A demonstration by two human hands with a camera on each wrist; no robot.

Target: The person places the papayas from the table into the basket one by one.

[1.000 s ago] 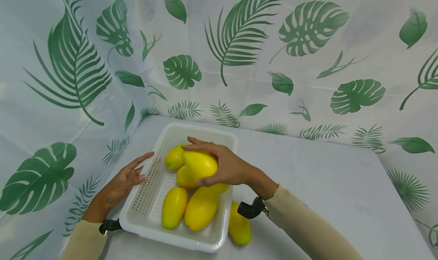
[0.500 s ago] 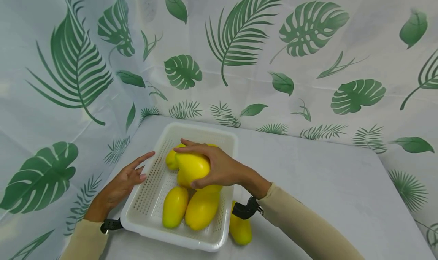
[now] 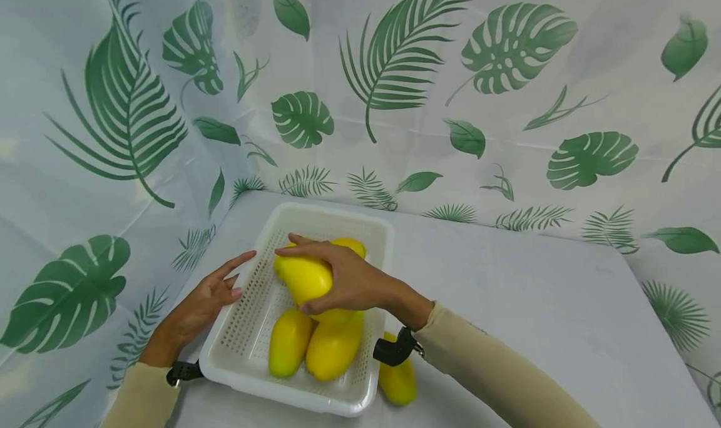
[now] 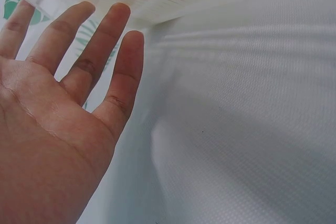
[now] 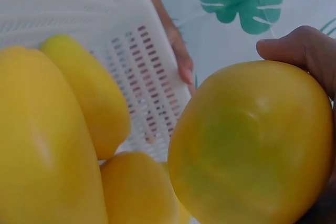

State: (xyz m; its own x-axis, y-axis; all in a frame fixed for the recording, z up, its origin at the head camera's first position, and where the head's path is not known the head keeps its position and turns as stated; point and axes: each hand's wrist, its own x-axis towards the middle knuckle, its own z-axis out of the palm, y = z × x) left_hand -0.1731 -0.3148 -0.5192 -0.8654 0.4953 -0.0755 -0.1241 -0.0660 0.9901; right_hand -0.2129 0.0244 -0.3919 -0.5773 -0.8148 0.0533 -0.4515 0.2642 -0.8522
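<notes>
Over the white perforated basket (image 3: 281,393), my right hand (image 3: 356,279) grips a yellow mango (image 3: 304,279), thumb on the near side and fingers across the top. In the right wrist view this mango (image 5: 249,140) fills the right side, showing a greenish patch. Several more mangoes lie in the basket, among them a greenish-tipped mango (image 3: 290,345) and a larger mango (image 3: 335,350) at the near end; others are partly hidden under my right hand. My left hand (image 3: 207,306) is at the basket's left side, and the left wrist view shows its fingers (image 4: 118,19) extended by the perforated wall.
Outside the basket, against its right side, one mango (image 3: 398,381) lies on the white-covered table (image 3: 507,309), partly hidden by the right wrist's black camera mount (image 3: 394,348). A leaf-printed curtain (image 3: 394,134) rises behind and to the left.
My right hand has moved left and slightly down across the basket with the mango in its grip, uncovering a mango at the far right. My left hand has stayed in place.
</notes>
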